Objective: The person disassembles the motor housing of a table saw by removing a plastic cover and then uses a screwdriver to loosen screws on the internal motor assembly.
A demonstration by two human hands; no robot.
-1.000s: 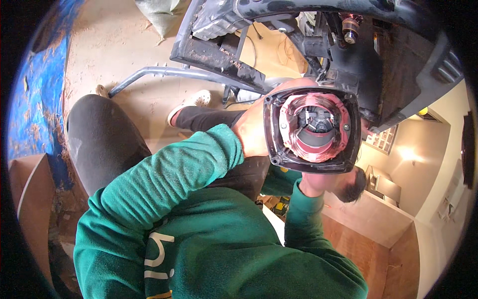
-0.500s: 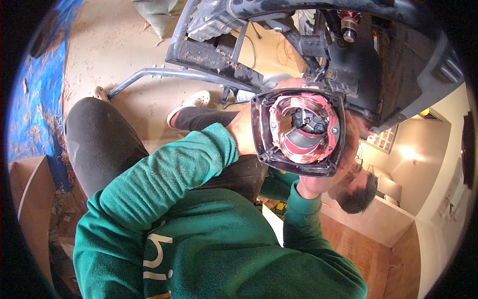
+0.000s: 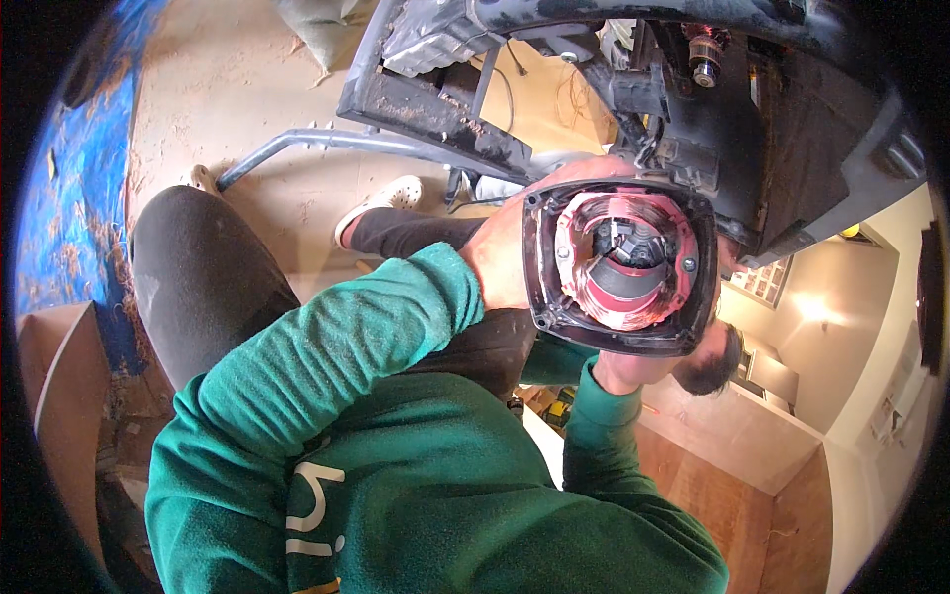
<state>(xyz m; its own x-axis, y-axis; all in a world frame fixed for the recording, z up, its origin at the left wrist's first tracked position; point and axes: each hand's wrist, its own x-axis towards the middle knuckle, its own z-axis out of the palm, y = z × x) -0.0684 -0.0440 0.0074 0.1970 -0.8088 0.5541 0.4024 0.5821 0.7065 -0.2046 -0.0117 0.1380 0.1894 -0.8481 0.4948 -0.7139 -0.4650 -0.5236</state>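
Note:
A black, square-flanged motor housing [image 3: 537, 287] is tilted so that its open end faces up at me. Inside it sits a ring-shaped stator with pinkish-red copper windings [image 3: 625, 315], and dark parts show deep in the bore. My left hand [image 3: 503, 252] grips the housing from its left side, the fingers mostly hidden behind it. Around the lower right side my right hand [image 3: 635, 369] supports the same housing, its fingers largely out of sight. Above and to the right, a motor armature [image 3: 705, 64] with a copper-coloured end sticks out of a dark machine [image 3: 811, 148].
The machine's black metal frame [image 3: 435, 114] and a grey tubular leg [image 3: 327, 139] stand just beyond my hands. A blue tarp [image 3: 79, 208] with shavings lies at the left. Another person's dark-haired head [image 3: 708, 361] is behind my right hand.
Both hands have shifted the motor housing slightly to the right and tilted it a little. The other person's head is now more covered by it.

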